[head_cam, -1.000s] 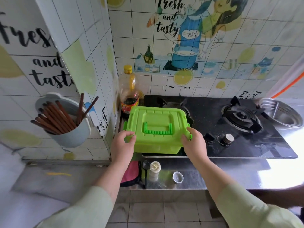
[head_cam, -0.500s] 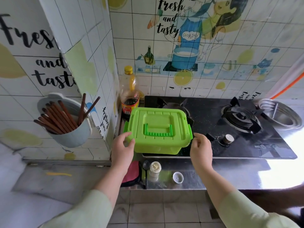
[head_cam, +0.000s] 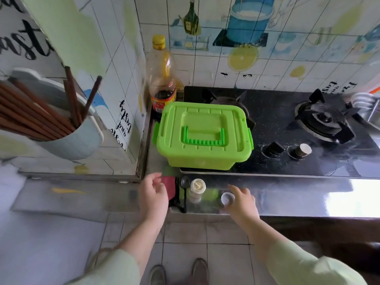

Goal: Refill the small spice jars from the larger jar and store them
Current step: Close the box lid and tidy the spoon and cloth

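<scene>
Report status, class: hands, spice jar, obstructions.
Left hand open, hovering. Right hand at small white cap, grip unclear. Small spice jar upright, uncapped. Green storage box shut.

We note the bright green rectangular plastic box (head_cam: 203,136): smooth, moulded, with a soft sheen, ribbed along its handle. Black glass hob (head_cam: 277,112): glossy, finely speckled. Black burner grate (head_cam: 324,120) looks like matt cast metal. Steel counter strip (head_cam: 298,194): polished, mirror-bright, glaring at the right. Tall clear plastic bottle with yellow cap (head_cam: 162,73): transparent, shiny. We record brown wooden chopsticks (head_cam: 30,118), dull and smooth, in a pale blue matt plastic holder (head_cam: 76,142). White wall tiles (head_cam: 205,79) are glazed. Small clear spice jar (head_cam: 197,189) looks transparent; glass or plastic we cannot tell. Dark red cloth (head_cam: 170,188): soft, matt.
</scene>
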Tool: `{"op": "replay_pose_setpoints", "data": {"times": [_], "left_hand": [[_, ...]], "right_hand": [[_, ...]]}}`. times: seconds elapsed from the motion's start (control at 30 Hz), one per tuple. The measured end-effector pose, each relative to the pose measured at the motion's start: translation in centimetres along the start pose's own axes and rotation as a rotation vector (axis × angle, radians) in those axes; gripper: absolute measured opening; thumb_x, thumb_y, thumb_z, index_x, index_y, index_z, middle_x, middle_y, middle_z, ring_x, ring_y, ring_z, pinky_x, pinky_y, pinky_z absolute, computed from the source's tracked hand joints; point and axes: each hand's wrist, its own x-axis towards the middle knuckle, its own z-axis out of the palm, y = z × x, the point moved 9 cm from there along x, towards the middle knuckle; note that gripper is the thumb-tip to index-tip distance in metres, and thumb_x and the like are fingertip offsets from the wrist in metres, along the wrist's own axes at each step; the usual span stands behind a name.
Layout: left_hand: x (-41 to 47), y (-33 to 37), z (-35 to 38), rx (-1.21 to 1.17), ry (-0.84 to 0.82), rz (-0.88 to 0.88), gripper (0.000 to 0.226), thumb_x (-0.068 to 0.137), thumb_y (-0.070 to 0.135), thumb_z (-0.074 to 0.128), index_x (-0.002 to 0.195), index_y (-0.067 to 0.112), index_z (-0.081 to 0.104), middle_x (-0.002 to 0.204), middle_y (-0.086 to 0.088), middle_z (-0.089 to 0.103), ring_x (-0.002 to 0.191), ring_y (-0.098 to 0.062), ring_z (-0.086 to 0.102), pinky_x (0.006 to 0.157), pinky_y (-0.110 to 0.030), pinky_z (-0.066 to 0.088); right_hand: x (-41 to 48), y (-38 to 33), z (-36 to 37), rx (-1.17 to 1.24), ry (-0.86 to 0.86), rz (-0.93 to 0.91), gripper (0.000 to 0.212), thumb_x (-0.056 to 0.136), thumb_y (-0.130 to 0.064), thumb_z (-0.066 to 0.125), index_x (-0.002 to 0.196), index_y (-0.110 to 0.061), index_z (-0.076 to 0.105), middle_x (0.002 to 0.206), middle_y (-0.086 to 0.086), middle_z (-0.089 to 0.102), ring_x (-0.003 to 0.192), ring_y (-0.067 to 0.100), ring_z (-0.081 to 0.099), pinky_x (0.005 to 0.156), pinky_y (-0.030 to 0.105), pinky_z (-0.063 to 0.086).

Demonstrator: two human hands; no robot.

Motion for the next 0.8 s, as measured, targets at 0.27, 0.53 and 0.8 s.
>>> {"op": "replay_pose_setpoints", "data": {"times": [0.27, 0.53, 0.8], "left_hand": [[-1.9, -2.5, 6.0, 0.186, -0.380, -0.019, 0.053, 0.079, -0.001, 0.066, 0.127, 0.020, 0.053, 0.120, 0.003, 0.057, 0.100, -0.012, 0.054, 0.084, -0.023, 0.045], [-2.0, -2.0, 10.9, 0.348, -0.508, 0.128, 0.074, 0.070, 0.011, 0.080, 0.136, 0.019, 0.048, 0.129, 0.002, 0.051, 0.117, -0.017, 0.051, 0.100, -0.027, 0.040], [-1.9, -0.7, 10.2, 0.331, -0.381, 0.233, 0.046, 0.063, 0.012, 0.085, 0.104, 0.018, 0.068, 0.105, 0.002, 0.068, 0.096, -0.016, 0.061, 0.076, -0.019, 0.037]], "right_hand": [[1.6, -0.3, 2.0, -0.088, -0.002, -0.114, 0.050, 0.084, -0.017, 0.063, 0.130, -0.032, 0.050, 0.124, 0.005, 0.043, 0.116, 0.028, 0.039, 0.083, 0.039, 0.049], [-0.3, -2.6, -0.2, 0.336, 0.081, -0.225, 0.041, 0.071, -0.026, 0.074, 0.102, -0.029, 0.048, 0.099, -0.007, 0.058, 0.082, 0.014, 0.059, 0.066, 0.027, 0.045], [-3.3, -6.5, -2.7, 0.543, 0.012, -0.518, 0.041, 0.070, -0.025, 0.075, 0.106, -0.027, 0.055, 0.103, -0.009, 0.066, 0.097, 0.012, 0.065, 0.088, 0.041, 0.054]]}}
